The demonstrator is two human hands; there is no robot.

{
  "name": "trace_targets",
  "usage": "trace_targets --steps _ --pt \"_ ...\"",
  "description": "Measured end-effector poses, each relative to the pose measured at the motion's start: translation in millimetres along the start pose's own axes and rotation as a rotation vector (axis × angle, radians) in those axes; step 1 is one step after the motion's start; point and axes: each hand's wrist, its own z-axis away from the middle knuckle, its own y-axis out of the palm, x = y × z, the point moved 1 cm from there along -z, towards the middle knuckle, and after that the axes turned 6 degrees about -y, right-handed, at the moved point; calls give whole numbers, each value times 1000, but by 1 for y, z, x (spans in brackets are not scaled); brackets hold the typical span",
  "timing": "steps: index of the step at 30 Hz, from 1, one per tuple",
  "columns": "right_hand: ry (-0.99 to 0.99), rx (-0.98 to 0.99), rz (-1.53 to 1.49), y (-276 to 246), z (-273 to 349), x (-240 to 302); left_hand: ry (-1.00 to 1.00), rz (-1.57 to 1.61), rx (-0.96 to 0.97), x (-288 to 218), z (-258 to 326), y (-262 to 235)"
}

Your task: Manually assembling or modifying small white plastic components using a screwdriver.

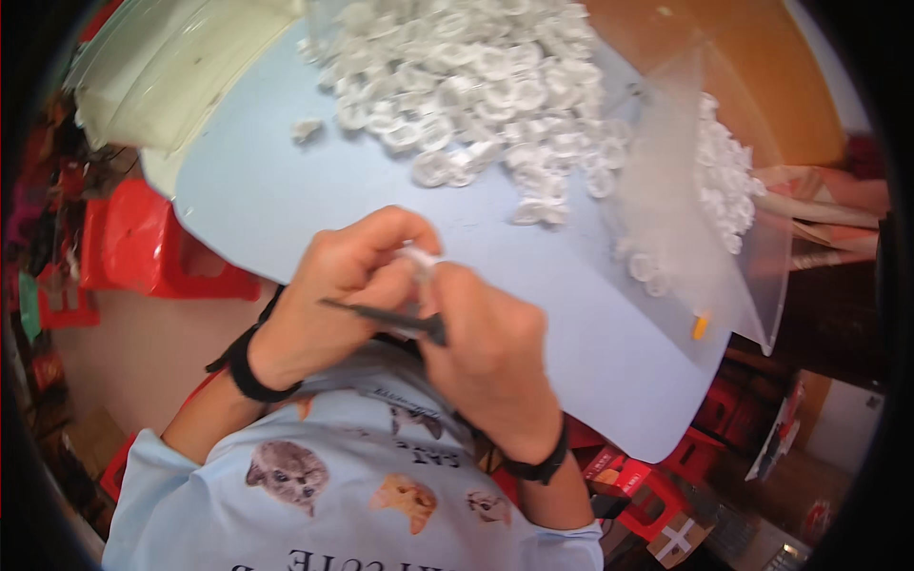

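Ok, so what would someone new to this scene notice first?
Probably the big heap of white pieces at the far side of the pale blue table. Nearer, the left hand and right hand meet at a small white piece, a slim dark tool beside it. Off to the left, a bright red stool stands out.

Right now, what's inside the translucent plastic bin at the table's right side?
The bin holds many small white pieces. Its cloudy wall blurs part of the inside, so I can't tell how many.
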Motion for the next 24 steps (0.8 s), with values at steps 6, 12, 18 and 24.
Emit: trace_targets --steps 6,12,18,24 --pt "23 11 50 7 7 9 -94 -26 45 -8 2 -3" --pt "41 8 -93 -3 4 5 109 -251 -4 -2 10 -4" --pt "500 59 -657 -15 7 -10 -12 22 238 -7 9 -15" --pt "702 144 -849 -21 0 -7 152 51 212 11 4 -17"
